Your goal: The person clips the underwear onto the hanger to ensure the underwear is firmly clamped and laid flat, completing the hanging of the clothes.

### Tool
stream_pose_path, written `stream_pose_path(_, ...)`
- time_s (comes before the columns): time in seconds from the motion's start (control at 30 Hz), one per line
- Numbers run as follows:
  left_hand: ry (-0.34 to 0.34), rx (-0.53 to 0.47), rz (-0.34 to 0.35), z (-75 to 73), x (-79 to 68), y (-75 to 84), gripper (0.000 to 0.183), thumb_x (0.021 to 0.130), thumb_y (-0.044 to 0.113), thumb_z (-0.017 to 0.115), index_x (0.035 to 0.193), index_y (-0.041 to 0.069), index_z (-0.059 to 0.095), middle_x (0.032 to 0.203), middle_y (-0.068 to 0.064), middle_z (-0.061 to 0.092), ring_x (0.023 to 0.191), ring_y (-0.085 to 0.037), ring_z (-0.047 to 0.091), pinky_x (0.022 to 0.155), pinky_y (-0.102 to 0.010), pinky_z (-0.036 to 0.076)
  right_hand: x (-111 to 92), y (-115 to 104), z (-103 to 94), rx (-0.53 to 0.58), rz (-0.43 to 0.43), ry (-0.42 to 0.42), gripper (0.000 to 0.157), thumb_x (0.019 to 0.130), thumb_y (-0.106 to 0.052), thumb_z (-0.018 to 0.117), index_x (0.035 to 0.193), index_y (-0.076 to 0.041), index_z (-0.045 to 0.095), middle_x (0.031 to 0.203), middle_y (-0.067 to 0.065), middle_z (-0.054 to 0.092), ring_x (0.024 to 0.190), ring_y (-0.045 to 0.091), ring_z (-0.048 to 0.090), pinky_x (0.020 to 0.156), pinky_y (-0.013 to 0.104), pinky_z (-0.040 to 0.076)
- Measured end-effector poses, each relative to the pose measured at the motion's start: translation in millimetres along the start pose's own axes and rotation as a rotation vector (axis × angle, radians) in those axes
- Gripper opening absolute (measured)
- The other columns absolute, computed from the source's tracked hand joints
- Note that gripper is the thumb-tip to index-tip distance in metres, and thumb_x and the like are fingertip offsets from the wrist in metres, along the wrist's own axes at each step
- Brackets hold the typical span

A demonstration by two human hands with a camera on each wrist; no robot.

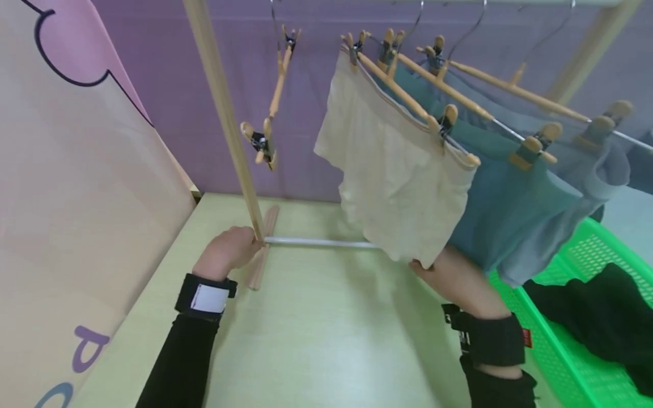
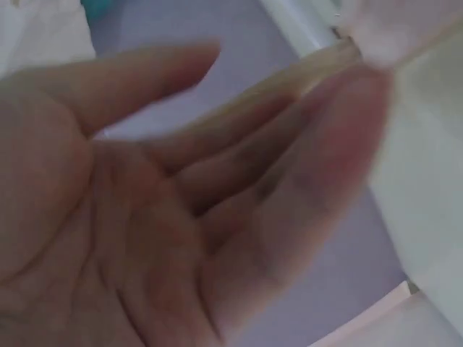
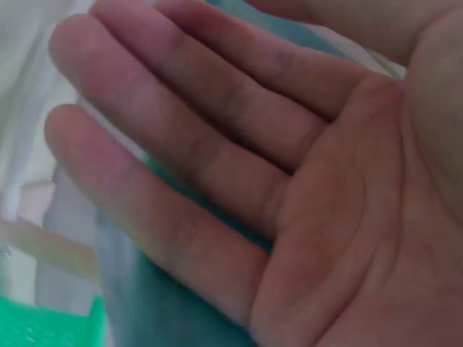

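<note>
My left hand (image 1: 230,249) is at the foot of the rack's wooden post (image 1: 224,107). In the left wrist view its thumb stands apart from the loosely bent fingers (image 2: 289,210), and the palm holds nothing; whether they touch the post I cannot tell. Behind the hem of the cream shorts (image 1: 393,170) is my right hand (image 1: 454,277), partly hidden. Its fingers (image 3: 173,152) look nearly straight in the right wrist view, with nothing in the palm. Teal shorts (image 1: 502,198) and grey-blue shorts (image 1: 586,198) hang beside the cream pair, each on a wooden clip hanger.
A bare clip hanger (image 1: 278,90) hangs near the left post. A white lower bar (image 1: 321,242) joins the wooden foot (image 1: 255,275) just above the pale table (image 1: 316,351). On the right, a green basket (image 1: 551,345) contains black cloth (image 1: 597,317).
</note>
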State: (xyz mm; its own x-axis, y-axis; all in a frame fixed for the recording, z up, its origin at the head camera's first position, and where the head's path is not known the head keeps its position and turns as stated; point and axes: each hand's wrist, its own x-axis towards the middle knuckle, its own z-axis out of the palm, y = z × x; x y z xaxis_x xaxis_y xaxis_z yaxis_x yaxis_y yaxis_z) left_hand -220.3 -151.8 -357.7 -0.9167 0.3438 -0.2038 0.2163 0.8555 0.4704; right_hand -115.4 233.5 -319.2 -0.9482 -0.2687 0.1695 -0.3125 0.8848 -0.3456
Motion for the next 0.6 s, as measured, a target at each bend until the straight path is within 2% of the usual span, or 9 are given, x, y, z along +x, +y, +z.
stream_pose_path(0.1,-0.11,-0.022,-0.017,5.8,-2.3,10.7,0.028,0.105,0.021,0.05,0.106,-0.003,0.065,0.066,-0.005,0.052,0.054,-0.015,0.049,0.048,-0.025,0.039,-3.5,-0.2,-11.1,-0.054,0.039,0.0,0.02,0.093,-0.012,0.068,0.085,-0.009,0.05,0.058,-0.003,0.043,0.049,0.01,0.042,0.048,0.029,0.034)
stream_pose_path(0.17,-0.142,-0.046,-0.004,13.2,-2.5,17.9,0.026,0.104,0.021,0.051,0.104,-0.001,0.064,0.067,-0.004,0.054,0.054,-0.014,0.05,0.048,-0.025,0.041,-5.4,0.9,-17.6,-0.053,0.047,-0.024,0.018,0.093,-0.012,0.067,0.082,-0.009,0.054,0.057,-0.004,0.046,0.049,0.009,0.043,0.048,0.029,0.036)
stream_pose_path(0.37,-0.182,-0.021,0.174,42.7,1.6,52.3,0.023,0.103,0.022,0.056,0.097,0.003,0.067,0.072,-0.007,0.064,0.055,-0.014,0.056,0.05,-0.027,0.047,-8.8,4.1,-34.7,0.013,0.138,-0.162,0.023,0.1,-0.022,0.06,0.079,-0.012,0.063,0.057,-0.005,0.047,0.049,0.011,0.044,0.047,0.029,0.037)
stream_pose_path(0.43,-0.198,-0.002,0.228,51.4,2.8,66.0,0.022,0.103,0.022,0.056,0.097,0.005,0.068,0.074,-0.007,0.065,0.056,-0.014,0.058,0.052,-0.028,0.048,-8.8,7.8,-37.6,0.024,0.154,-0.195,0.027,0.101,-0.026,0.058,0.078,-0.012,0.065,0.06,-0.005,0.052,0.051,0.011,0.045,0.048,0.029,0.038)
stream_pose_path(0.6,-0.248,-0.008,0.352,71.1,4.0,99.4,0.022,0.103,0.023,0.055,0.098,0.007,0.069,0.076,-0.003,0.066,0.057,-0.01,0.058,0.057,-0.025,0.049,-10.0,19.4,-42.8,0.056,0.149,-0.234,0.024,0.102,-0.025,0.058,0.096,-0.007,0.073,0.086,-0.001,0.071,0.071,0.014,0.063,0.062,0.032,0.051)
